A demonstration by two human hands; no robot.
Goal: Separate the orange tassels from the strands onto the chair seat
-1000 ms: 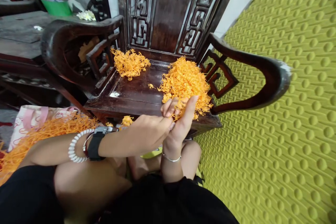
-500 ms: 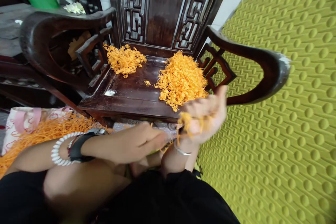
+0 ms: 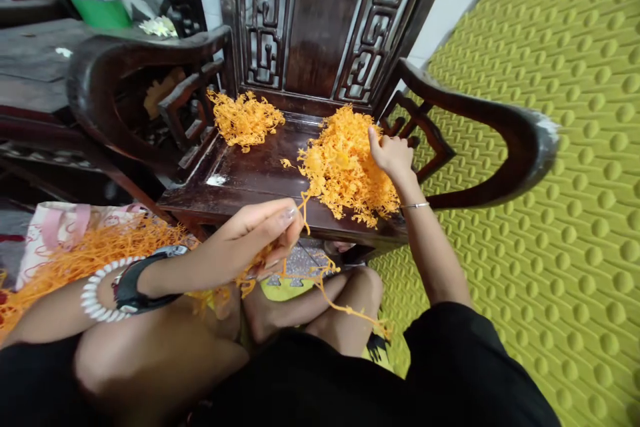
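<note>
My left hand (image 3: 270, 230) is closed in a pinch on an orange plastic strand (image 3: 350, 310) with small branching bits; parts of it dangle below and to the right. More orange pieces show beneath the fingers, partly hidden by the hand. On the chair seat lies a large pile of small curly orange plastic pieces (image 3: 357, 183). My right hand (image 3: 395, 153) is over the right edge of this pile, thumb stretched out and fingers apart from it, with nothing visible held. Slightly blurred orange pieces lie over or hang just above the pile's left part. A smaller orange pile (image 3: 246, 120) rests at the seat's back left.
The dark carved wooden chair (image 3: 240, 193) has curved arms on both sides. A patterned bag (image 3: 55, 227) and a heap of long orange strands (image 3: 115, 243) sit at lower left. A green container (image 3: 103, 12) stands on the side table. Yellow-green textured matting (image 3: 540, 267) covers the right side.
My right hand has moved up and forward from near my left hand to the large pile, and the orange pieces it held are gone from it. My left hand has risen slightly with its strand.
</note>
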